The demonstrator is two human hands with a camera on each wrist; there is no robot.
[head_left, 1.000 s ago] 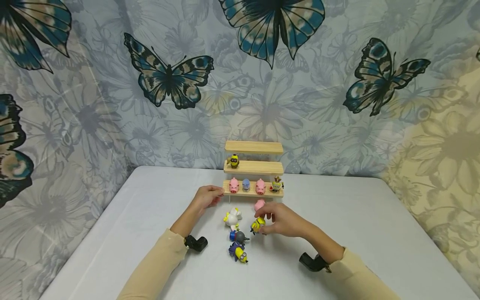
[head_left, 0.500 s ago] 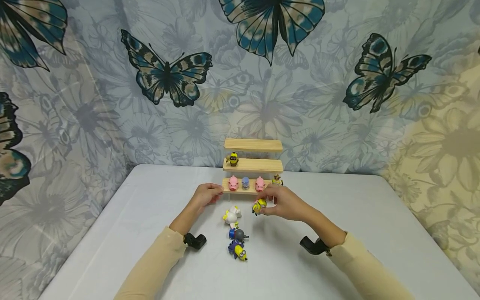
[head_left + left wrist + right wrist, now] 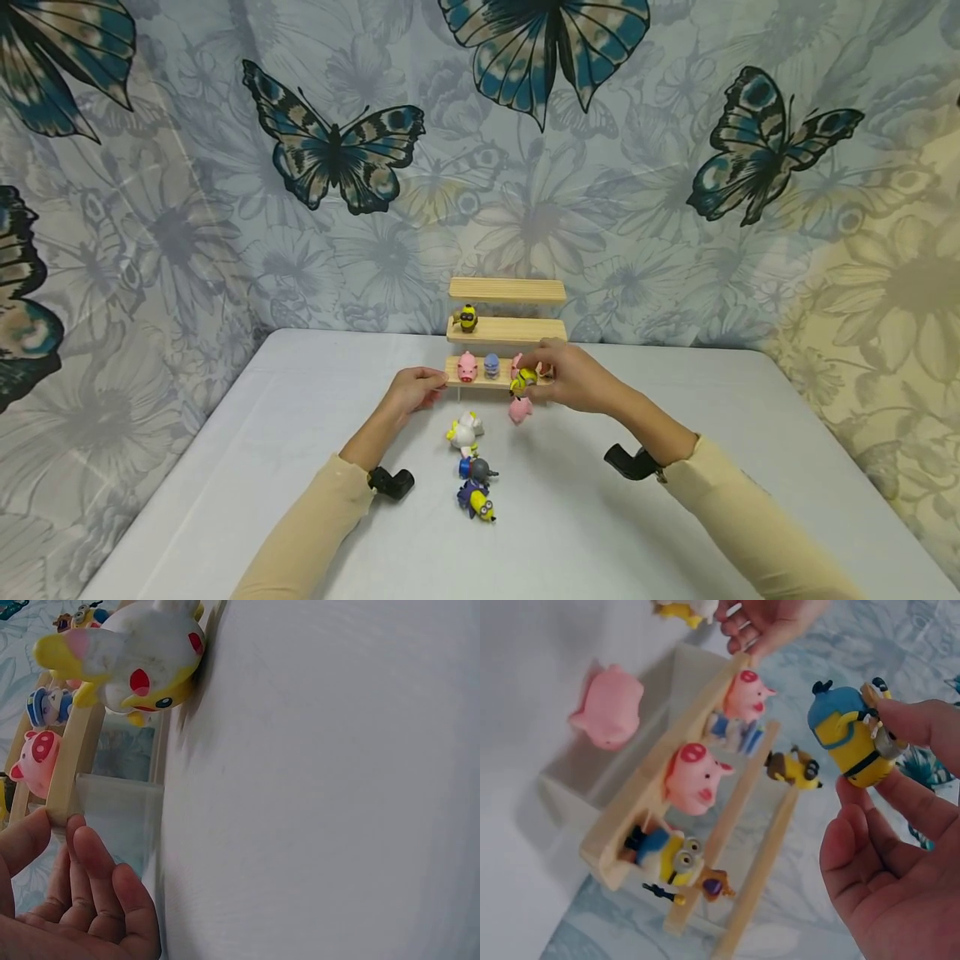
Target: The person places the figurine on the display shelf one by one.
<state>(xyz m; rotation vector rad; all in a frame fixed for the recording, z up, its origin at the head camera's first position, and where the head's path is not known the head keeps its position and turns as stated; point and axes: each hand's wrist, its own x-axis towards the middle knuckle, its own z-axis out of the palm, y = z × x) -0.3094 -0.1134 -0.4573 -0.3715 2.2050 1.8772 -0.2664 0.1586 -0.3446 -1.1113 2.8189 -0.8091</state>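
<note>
My left hand (image 3: 410, 392) pinches the left end of the lowest board of a three-tier wooden display shelf (image 3: 517, 331), thumb above and fingers below in the left wrist view. Held between the thumb and fingers of my right hand (image 3: 576, 377) is a yellow minion figure (image 3: 847, 742) with blue legs. It is raised in front of the lowest tier, hiding part of that row in the head view. On this tier stand a pink pig (image 3: 467, 367), a small blue figure (image 3: 491, 366), a second pig (image 3: 696, 780) and a crowned minion (image 3: 667, 855).
A black-and-yellow minion (image 3: 467, 318) stands on the middle board's left end. Before the shelf lie another pink pig (image 3: 520, 410), a white-and-yellow figure (image 3: 465, 430), a grey-and-blue figure (image 3: 477, 470) and a purple-clad minion (image 3: 476, 500) on the white-covered table (image 3: 675, 467).
My right hand has lifted the minion figure up and away from me, from beside the other figures to the lowest tier's height. The left hand keeps its hold on the shelf.
</note>
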